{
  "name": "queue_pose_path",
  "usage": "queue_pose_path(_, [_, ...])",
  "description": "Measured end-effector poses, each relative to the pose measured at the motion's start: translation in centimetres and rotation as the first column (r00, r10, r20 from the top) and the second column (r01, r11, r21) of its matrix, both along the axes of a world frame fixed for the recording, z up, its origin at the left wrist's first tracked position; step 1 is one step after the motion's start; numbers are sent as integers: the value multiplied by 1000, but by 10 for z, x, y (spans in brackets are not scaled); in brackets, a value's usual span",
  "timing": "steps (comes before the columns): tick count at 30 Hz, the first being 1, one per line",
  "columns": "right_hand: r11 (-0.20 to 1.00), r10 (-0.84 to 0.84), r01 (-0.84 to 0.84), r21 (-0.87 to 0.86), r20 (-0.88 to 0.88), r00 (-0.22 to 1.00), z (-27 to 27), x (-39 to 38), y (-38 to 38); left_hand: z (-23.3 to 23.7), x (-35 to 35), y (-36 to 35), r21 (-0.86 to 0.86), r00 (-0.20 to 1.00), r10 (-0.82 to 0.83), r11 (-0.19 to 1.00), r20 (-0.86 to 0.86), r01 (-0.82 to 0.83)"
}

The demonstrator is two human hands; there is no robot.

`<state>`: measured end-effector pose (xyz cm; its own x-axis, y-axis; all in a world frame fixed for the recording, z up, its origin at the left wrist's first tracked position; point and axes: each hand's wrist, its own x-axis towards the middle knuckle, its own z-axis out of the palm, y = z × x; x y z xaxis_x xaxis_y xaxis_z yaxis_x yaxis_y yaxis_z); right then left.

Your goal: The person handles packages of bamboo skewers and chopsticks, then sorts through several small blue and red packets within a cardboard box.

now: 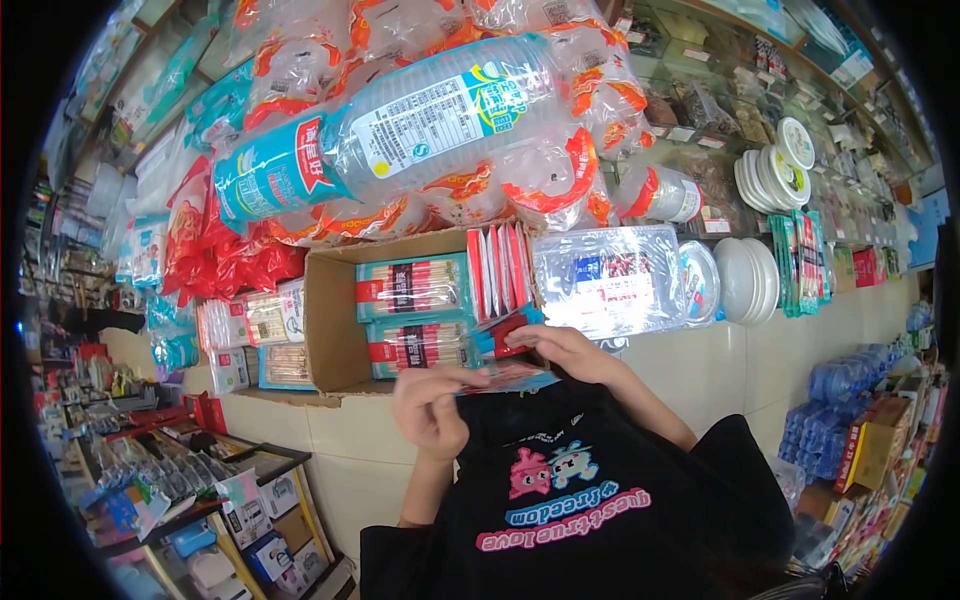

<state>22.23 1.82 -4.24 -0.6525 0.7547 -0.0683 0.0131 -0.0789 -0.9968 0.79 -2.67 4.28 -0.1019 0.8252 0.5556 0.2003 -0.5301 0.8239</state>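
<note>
You've got 2 hands in just below centre frame, both at the near edge of the cardboard box (328,325). The small flat clear-and-pink packet (517,377) lies between them, just outside the box's near right corner and up against your shirt (565,470). Left hand (432,408): fingers curled partway, tips over the packet's left end, thumb lower and apart from them; can't tell if it's pinched or only touched. Right hand (565,352): fairly flat, fingers reaching left, part open, tips at the red-and-blue packet (508,332) in the box's near right corner; hold can't be confirmed, contact is hidden. In the box: 2 packs of sticks on the left, 1 upper (410,287) and 1 lower (415,347), plus a row of red-and-white packets (499,268) standing on edge at the far right. A big bottle-shaped pack (440,115) lies across the cup packs (545,175) at upper centre; the clear flat package (610,282) sits just right of the box. My read: current step is handling the small packet at the box edge. Next move calls for a sure pinch on its edge, with right fingertips kept from snagging the red-and-blue one. Packet looks thin, so it could bend or slip.
</note>
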Motion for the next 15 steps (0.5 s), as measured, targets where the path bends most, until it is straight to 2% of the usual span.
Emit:
queue_pose_path(3, [972, -93, 27, -233, -279, 956, -14, 1, -2, -8, 15, 0, -51, 990, -144, 988, 3, 144])
queue_pose_path(6, [948, -106, -6, -317, -334, 936, -16, 3, 0, -18, 25, 2, -104, 965, -263, 959, 22, 264])
queue_pose_path(9, [930, -139, 1, -368, -351, 926, -15, 4, 1, -34, 17, 5, -156, 926, -299, 951, -231, 268])
queue_pose_path(12, [917, -147, -16, -397, -376, 915, -19, 5, 3, -48, 4, 3, -267, 897, -270, 947, -351, 181])
queue_pose_path(15, [910, -178, 26, -414, -335, 925, -12, 2, 3, -61, -10, 2, -274, 827, -206, 959, -523, 66])
